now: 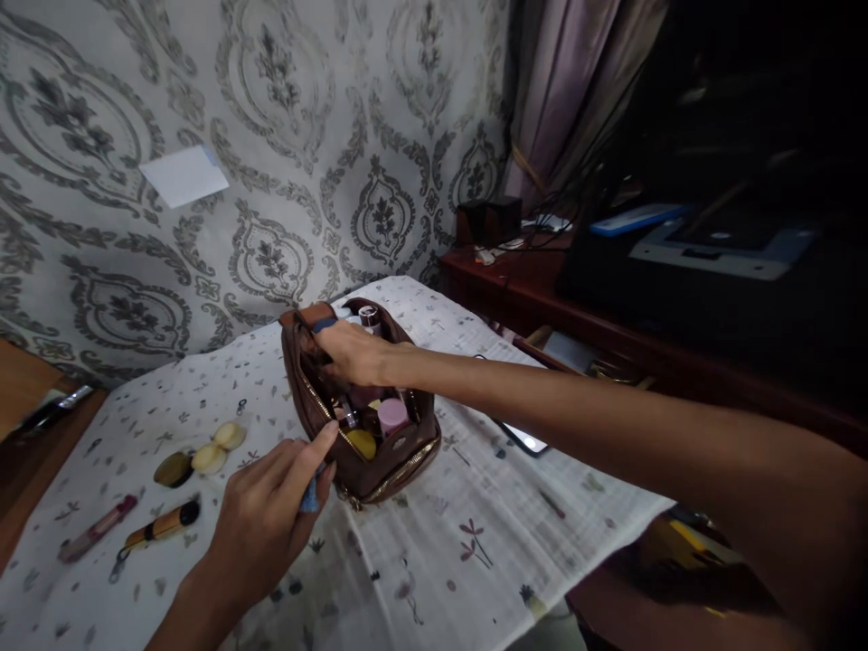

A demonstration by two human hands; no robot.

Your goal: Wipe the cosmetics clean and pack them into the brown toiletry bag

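A brown zip bag lies unzipped on the cloth, with small cosmetics inside. My right hand reaches into its far part, fingers mostly hidden, beside a dark blue item. A silver-capped bottle stands behind that hand. Nearer are a pink-lidded round jar and a yellow item. My left hand is at the bag's near left side, its index finger on the zip edge. A small light-blue, cloth-like item is pinched under its fingers.
On the printed white cloth to the left lie a yellow-and-black tube, a pinkish tube, and several round pieces. A phone lies under my right forearm. A dark red desk borders the right; patterned wall behind.
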